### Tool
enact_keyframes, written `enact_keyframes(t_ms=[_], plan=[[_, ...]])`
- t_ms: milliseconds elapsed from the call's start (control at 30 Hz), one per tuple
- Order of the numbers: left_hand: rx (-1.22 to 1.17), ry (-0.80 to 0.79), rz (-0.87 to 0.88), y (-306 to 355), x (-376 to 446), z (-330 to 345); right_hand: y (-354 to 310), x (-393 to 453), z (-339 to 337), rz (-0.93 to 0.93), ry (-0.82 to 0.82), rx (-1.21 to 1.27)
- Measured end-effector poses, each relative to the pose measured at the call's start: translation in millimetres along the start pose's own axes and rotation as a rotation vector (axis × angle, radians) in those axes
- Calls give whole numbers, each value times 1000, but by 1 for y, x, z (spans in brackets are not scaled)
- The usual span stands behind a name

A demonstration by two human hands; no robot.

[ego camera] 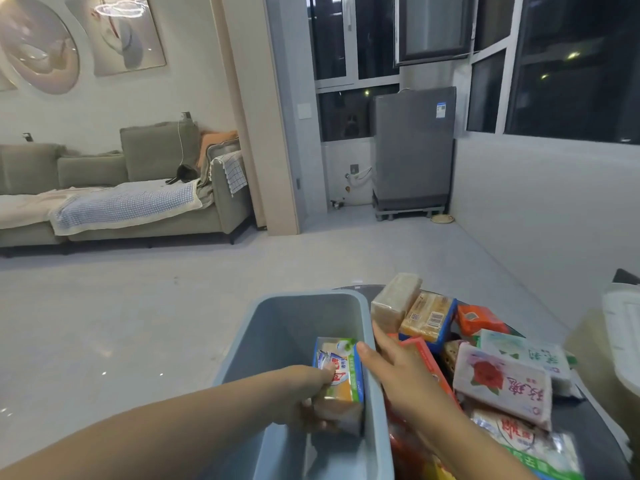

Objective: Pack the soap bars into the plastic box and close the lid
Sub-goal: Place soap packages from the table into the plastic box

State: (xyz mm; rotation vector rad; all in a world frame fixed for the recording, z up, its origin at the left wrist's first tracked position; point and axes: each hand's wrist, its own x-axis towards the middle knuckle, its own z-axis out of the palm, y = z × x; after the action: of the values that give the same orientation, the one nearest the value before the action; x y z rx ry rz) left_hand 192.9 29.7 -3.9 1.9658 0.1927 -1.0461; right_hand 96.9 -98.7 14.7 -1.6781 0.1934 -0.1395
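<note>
Down inside the blue-grey plastic box (pixel 277 327), our left hand (pixel 306 398) is closed around a wrapped soap bar (pixel 341 374) with a blue, green and white label, fingers curled over its near end. The bar stands against the box's right wall, and another pale packet seems to sit beneath it, though we cannot make that out clearly. Away from the grip, toward the far end of the box, the interior is open and empty-looking, with plenty of room to move; the near end is cut off by the bottom of the frame.

Just right of the grip, our right hand (pixel 398 372) rests on the box's right rim, thumb hooked over the inside edge and fingers spread flat on the outside. It holds nothing but the rim. Whether the fingertips touch the soaps beyond is hard to tell.

Further right, touching the box wall, a loose pile of soap bars (pixel 429 317) crowds a dark table (pixel 595 420): tan and yellow bars at the far side, an orange packet, a white packet with a red flower (pixel 502 382) tilted on top. Lower packets are partly buried and blurred.

At the far right edge, a pale translucent shape (pixel 623 337), possibly the lid, is cut off. Beyond the box lies open grey floor (pixel 138 323).
</note>
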Motion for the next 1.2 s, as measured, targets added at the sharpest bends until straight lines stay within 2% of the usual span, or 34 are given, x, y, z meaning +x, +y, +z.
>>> enact_keyframes(t_ms=[67, 300, 433, 500, 567, 633, 700, 800, 933, 1200], plan=[[-3, 45, -24, -2, 2, -1, 1, -1, -1, -6, -8, 22], [-108, 137, 64, -3, 1, 15, -1, 3, -5, -20, -25, -8], [87, 106, 97, 5, -19, 12, -1, 1, -5, -20, -6, -7], [245, 141, 147, 9, -28, 10, -1, -2, -7, -18, -13, 22], [471, 291, 240, 12, -35, 8, -1, -4, -9, -7, -19, 45], [696, 534, 402, 15, -37, 7, 0, -6, -12, 5, -2, 40], [678, 672, 587, 20, -41, 6, -1, -7, -16, 18, 38, 3], [419, 658, 804, 29, -52, 11, -2, -11, -28, 29, 124, -42], [327, 634, 1009, 42, -67, 34, -2, -13, -53, 40, 240, 3], [365, 523, 1043, 73, -58, 78, 4, -11, -99, 104, 319, -72]])
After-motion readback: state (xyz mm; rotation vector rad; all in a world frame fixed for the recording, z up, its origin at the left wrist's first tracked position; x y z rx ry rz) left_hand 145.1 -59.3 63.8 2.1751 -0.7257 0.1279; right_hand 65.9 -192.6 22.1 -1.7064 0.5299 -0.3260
